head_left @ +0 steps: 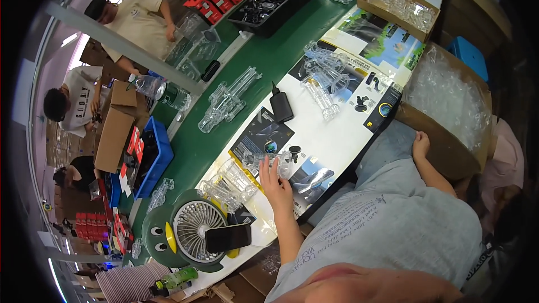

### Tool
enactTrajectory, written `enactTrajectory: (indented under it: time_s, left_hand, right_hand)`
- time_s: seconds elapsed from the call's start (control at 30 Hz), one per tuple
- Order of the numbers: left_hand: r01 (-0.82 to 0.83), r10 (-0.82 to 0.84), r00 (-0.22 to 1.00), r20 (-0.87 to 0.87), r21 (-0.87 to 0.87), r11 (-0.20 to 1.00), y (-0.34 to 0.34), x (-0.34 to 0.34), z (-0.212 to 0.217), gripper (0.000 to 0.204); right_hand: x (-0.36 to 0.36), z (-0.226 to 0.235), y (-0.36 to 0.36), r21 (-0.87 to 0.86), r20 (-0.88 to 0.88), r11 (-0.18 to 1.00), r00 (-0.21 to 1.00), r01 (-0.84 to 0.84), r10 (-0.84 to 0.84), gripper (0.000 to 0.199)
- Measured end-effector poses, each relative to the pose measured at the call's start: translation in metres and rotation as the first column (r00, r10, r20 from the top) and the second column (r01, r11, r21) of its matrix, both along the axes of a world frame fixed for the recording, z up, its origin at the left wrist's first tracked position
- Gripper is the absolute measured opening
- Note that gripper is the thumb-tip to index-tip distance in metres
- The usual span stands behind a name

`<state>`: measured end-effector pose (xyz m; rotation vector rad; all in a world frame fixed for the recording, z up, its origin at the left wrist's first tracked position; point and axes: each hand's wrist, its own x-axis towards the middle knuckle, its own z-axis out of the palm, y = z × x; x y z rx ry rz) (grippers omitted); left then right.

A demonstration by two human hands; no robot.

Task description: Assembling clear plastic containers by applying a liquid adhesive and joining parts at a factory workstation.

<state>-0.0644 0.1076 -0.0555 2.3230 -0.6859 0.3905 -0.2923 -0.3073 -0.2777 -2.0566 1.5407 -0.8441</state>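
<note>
My left hand (276, 188) is over the near part of the white table, its fingers stretched out and apart. They overlap a clear plastic part (286, 164), and I cannot tell how firmly they touch it. More clear plastic pieces (233, 182) lie just left of that hand. Close to my lap, my right hand (420, 146) rests beside a cardboard box (443, 126) of clear plastic parts, fingers curled with nothing visible in them. Farther up the table are a black squeeze bottle (281, 105) and a pile of clear plastic parts (325, 73).
A green fan (199, 230) with a phone (228, 238) against it stands at lower left. Clear parts (230, 101) lie on the green belt (255, 59). Beyond are a black tray (273, 3), a blue bin (154, 157) and several people. A shallow carton (398, 10) sits upper right.
</note>
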Motion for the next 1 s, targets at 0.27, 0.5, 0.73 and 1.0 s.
enactTrajectory:
  time_s: [0.27,0.5,0.73,1.0]
  left_hand:
    - [-0.009,0.009,1.000,0.012,-0.001,1.000,0.002,0.001,0.001,0.057]
    - [-0.014,0.013,0.999,0.031,0.016,1.000,0.000,0.002,-0.004,0.056]
    - [-0.011,0.011,1.000,0.026,0.002,1.000,0.000,0.004,-0.006,0.057]
    - [0.016,-0.016,0.999,0.031,-0.004,1.000,-0.001,0.006,-0.006,0.055]
  right_hand:
    - [-0.001,-0.029,-0.013,0.346,-0.113,0.938,0.992,-0.008,0.050,0.029]
    - [-0.012,-0.037,-0.019,0.936,0.049,0.328,0.970,-0.128,0.239,0.022]
    - [0.019,-0.038,0.015,0.882,-0.064,0.444,0.893,-0.159,0.446,0.024]
    - [0.053,-0.056,0.023,0.740,-0.128,0.583,0.780,-0.336,0.612,0.027]
